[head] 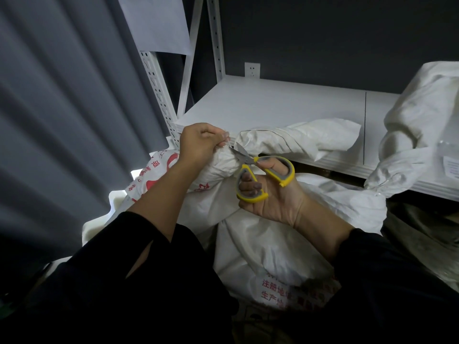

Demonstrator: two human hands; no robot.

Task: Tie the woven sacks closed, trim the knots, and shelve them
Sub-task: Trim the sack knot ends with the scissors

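The left hand (198, 142) is just in front of the shelf's (273, 103) front left corner, fingers curled tight, pinching the sack (218, 167) at its gathered neck; whether the pinched bit is a tie end or fabric is too small to tell. The sack is white with red print and lies below the shelf's front edge; past the neck its loose top (310, 137) fans out onto the shelf board. The right hand (273, 197) is in front of the shelf edge, palm up, thumb through one loop and fingers through the other of the scissors (264, 178), which have yellow and grey handles; the handles stand apart and the blades (239, 151) are slightly parted, tips at the sack's neck just beside the left fingertips. Both arms wear dark sleeves (111, 269).

A second sack (273, 244), also white with red characters, lies lower, in front of the shelf and under the right hand. A third sack (427, 103) rests on the right end of the shelf; its tied neck (397, 170) hangs over the front edge, and a small label (450, 166) shows on it. The shelf is white with perforated uprights (159, 78); a sheet of paper (159, 21) hangs on its left side. A white socket (252, 70) sits on the dark wall behind the shelf; a grey curtain (62, 95) hangs to the left of the shelf.
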